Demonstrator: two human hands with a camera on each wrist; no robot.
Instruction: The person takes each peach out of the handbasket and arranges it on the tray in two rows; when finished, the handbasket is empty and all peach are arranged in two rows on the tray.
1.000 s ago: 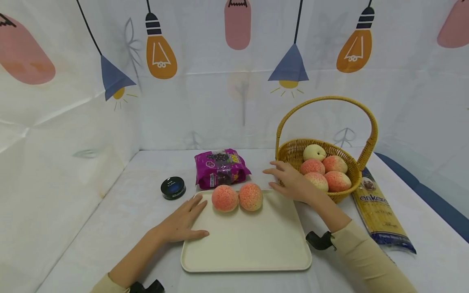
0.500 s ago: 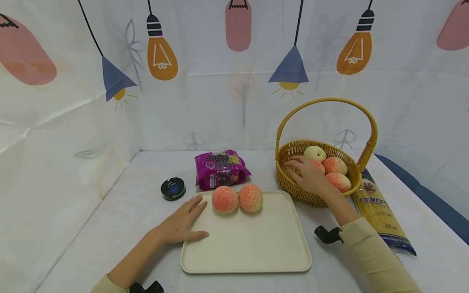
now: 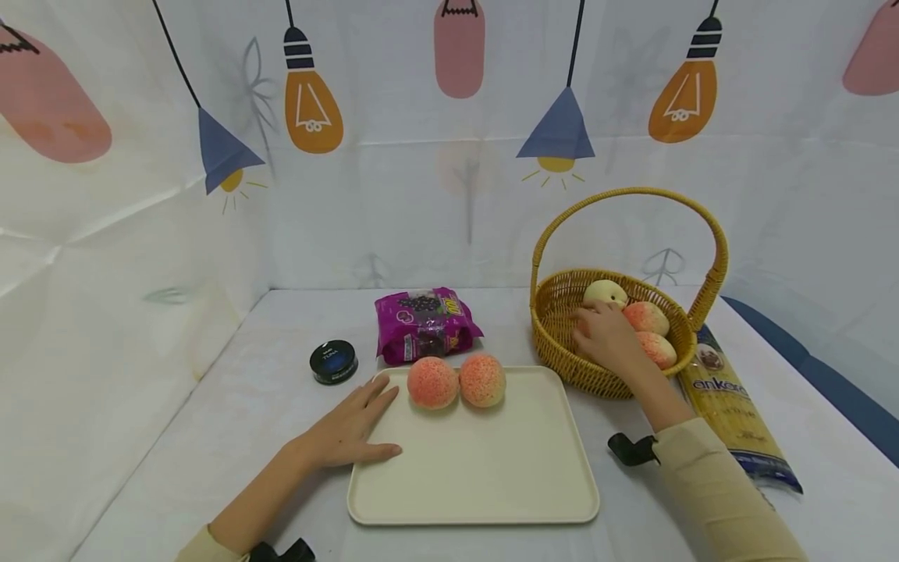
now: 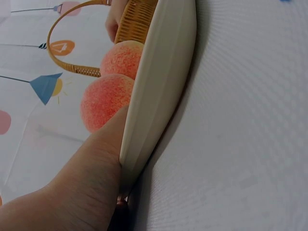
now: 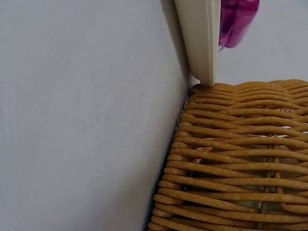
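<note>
My left hand (image 3: 351, 429) rests on the left edge of a cream tray (image 3: 477, 476), fingers spread and straight. The left wrist view shows the thumb over the tray's rim (image 4: 154, 96). Two pink speckled peaches (image 3: 431, 383) sit side by side at the tray's far edge. My right hand (image 3: 609, 341) reaches into a wicker basket (image 3: 583, 378), its fingers curled round a peach that the hand mostly hides. Beside it in the basket lie a pale peach (image 3: 605, 293) and two pinkish ones (image 3: 648, 318). In the right wrist view the basket's woven side (image 5: 240, 163) fills the lower right.
Behind the tray lies a purple snack bag (image 3: 427, 326), and left of it a round black tin (image 3: 333, 361). A yellow pasta packet (image 3: 737, 414) lies right of the basket, under the right forearm's far side. The basket's tall handle (image 3: 632, 191) arches above the right hand.
My right hand has moved right from the basket's near rim into the basket, and its fingers have curled round a peach. The left hand has stayed on the tray.
</note>
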